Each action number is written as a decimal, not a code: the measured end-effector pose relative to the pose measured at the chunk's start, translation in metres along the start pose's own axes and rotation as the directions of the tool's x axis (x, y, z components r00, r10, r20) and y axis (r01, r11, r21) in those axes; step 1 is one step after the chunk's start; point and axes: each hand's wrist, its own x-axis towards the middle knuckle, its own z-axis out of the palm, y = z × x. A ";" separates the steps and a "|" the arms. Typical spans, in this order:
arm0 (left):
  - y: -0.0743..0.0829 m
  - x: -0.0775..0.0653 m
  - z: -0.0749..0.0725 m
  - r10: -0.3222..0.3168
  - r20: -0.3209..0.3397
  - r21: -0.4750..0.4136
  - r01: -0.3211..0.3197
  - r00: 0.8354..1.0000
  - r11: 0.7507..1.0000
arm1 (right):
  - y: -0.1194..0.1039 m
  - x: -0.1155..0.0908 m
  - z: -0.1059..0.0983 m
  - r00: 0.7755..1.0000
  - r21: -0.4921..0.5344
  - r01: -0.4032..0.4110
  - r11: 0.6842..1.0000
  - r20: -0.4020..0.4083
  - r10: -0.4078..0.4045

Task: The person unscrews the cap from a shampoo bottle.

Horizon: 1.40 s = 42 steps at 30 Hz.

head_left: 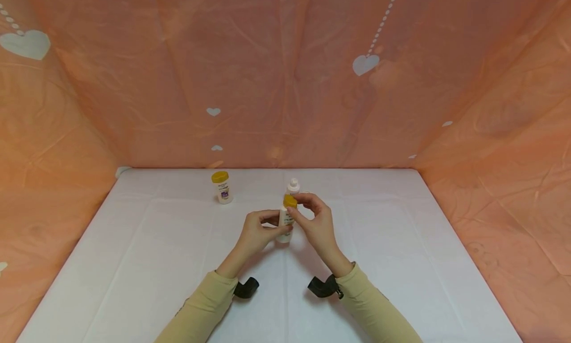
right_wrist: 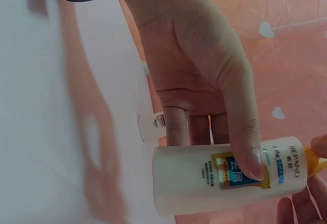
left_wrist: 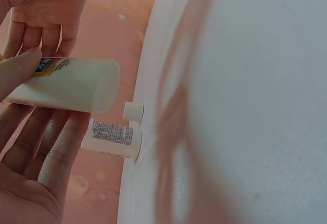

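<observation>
A white shampoo-type bottle (head_left: 285, 218) with a coloured label is held just above the table, upright and slightly tilted. My left hand (head_left: 256, 231) grips its body, the thumb lying across the label in the right wrist view. At the top of the bottle is a yellow cap (head_left: 290, 201), which my right hand (head_left: 319, 226) pinches between thumb and fingers. The bottle's flat base (left_wrist: 109, 86) faces the table in the left wrist view. I cannot tell whether the cap is tight or loose.
Behind the hands stands a white bottle (head_left: 293, 186) with a white top, beside a small white cylinder (left_wrist: 134, 111). A white jar (head_left: 224, 192) with a yellow lid stands further left on the white tabletop (head_left: 134, 263). Orange cloth (head_left: 250, 75) encloses the back and sides.
</observation>
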 end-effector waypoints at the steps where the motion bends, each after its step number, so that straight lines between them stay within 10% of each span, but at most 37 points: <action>1: 0.000 0.000 0.000 0.002 0.001 0.001 -0.002 1.000 1.000 | 0.000 0.000 0.000 1.000 0.002 0.000 1.000 0.000 0.000; 42: -0.002 0.003 0.002 0.000 -0.011 -0.023 -0.001 1.000 1.000 | 0.005 -0.005 0.001 0.994 0.044 0.019 0.999 -0.109 -0.014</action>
